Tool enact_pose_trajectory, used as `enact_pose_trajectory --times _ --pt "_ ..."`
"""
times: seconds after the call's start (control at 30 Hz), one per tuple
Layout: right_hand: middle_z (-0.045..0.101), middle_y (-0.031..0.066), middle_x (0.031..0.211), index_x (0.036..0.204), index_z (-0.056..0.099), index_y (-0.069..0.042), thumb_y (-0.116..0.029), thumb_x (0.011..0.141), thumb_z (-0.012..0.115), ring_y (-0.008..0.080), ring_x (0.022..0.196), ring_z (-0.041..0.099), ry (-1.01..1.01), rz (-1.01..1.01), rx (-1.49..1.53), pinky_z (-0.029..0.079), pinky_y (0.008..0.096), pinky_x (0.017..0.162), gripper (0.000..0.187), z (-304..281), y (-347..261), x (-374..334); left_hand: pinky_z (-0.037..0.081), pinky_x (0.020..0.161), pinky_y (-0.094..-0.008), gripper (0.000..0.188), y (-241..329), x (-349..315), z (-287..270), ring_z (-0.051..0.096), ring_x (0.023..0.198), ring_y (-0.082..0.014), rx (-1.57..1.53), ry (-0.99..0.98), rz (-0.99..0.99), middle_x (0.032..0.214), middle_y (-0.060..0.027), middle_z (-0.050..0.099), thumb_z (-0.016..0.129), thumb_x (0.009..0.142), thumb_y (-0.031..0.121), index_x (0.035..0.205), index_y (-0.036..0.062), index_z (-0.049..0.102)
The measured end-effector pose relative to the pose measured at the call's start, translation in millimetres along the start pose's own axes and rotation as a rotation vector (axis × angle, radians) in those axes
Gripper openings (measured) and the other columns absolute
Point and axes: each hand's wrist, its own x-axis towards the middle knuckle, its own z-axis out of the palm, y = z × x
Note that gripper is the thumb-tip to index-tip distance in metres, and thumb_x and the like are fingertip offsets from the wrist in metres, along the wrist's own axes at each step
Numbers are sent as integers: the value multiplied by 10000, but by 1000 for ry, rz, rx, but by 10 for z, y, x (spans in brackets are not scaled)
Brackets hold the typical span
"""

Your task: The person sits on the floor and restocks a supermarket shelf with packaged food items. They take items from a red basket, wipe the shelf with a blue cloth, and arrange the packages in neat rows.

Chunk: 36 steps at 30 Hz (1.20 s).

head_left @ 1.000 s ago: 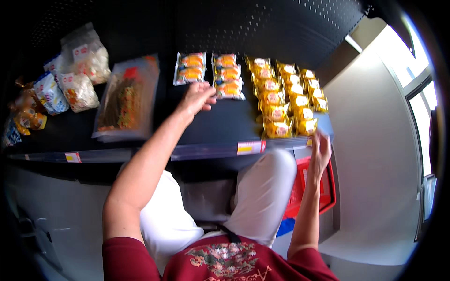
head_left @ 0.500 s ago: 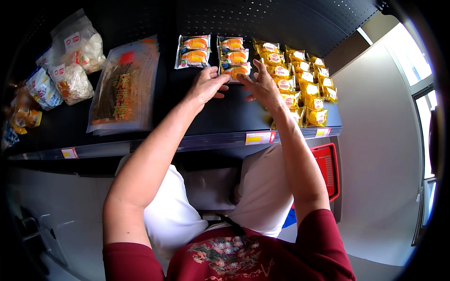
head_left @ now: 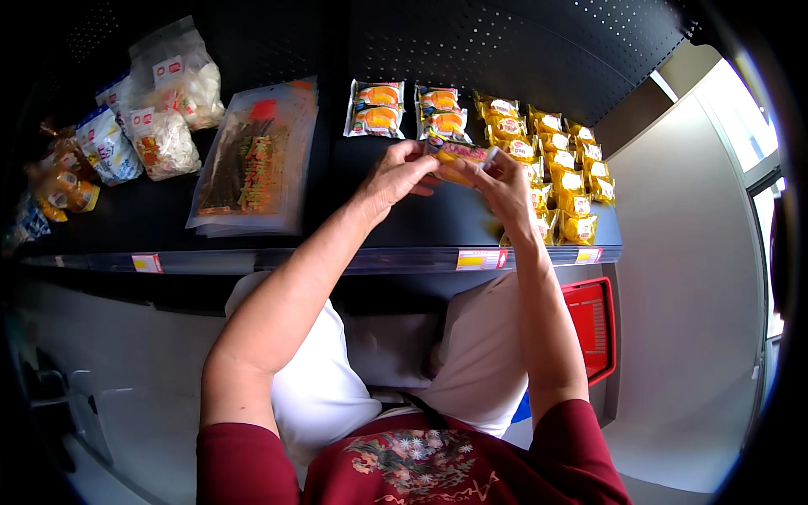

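Between my two hands, a small wrapped snack cake [head_left: 459, 152] is lifted off the dark shelf and tilted, with its pinkish, printed side showing. My left hand [head_left: 396, 178] pinches its left end, and my right hand [head_left: 505, 187] grips the right end between thumb and fingers. Just beyond them lies a short column of orange-and-white snack packets [head_left: 443, 124]. A matching column of packets [head_left: 375, 119] sits to its left. Close by my right hand are rows of yellow wrapped cakes [head_left: 569, 181], partly covered by that hand and forearm.
Left of my hands lies a stack of clear flat pouches [head_left: 252, 160]. Farther left stand bags of white snacks [head_left: 164, 143] and a blue-and-white bag [head_left: 109, 150]. Price tags [head_left: 481, 259] line the shelf's front edge. A red basket [head_left: 589, 328] is below at the right.
The nearest packet of the second column has been picked up and turned in both hands. The view has shifted slightly, so the shelf appears lower and farther right.
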Motion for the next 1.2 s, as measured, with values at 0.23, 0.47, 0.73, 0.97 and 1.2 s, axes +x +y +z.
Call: enact_pose_trajectory --times 0.23,0.47,0.73,0.97,1.2 --pt "692 60 882 1143 672 27 -288 872 815 81 738 607 176 -105 221 479 203 646 440 -244 -138 -608 581 849 -343 411 -80 18 -104 718 1006 -221 300 106 254 1252 -182 659 658 963 234 1302 9 601" --pt "688 63 978 1242 649 -40 -384 924 758 87 784 621 728 -95 101 459 204 591 480 -1136 265 -1527 371 1135 -469 701 -133 210 -313 413 1365 -368 1150 592 364 1582 -132 365 767 838 282 1452 90 491" --pt "671 48 831 1043 688 -12 -287 892 789 103 658 585 740 222 -352 490 254 554 330 -1696 1847 -2647 345 1142 -523 811 -86 484 -266 373 1398 -370 1265 560 82 1616 -79 326 760 847 375 1544 180 392" --pt "694 114 729 921 691 -6 -261 849 799 156 602 630 455 665 -550 498 327 554 286 -1372 2414 -3032 385 1110 -508 688 40 250 -203 429 1340 -348 1346 407 1 1522 -35 450 726 879 344 1494 160 479" --pt "729 179 869 997 698 22 -256 886 749 325 818 715 343 513 -570 562 423 755 304 -1281 2615 -2912 410 1096 -514 632 207 -322 19 508 1278 -401 1323 178 27 1461 -172 463 699 901 297 1469 110 495"
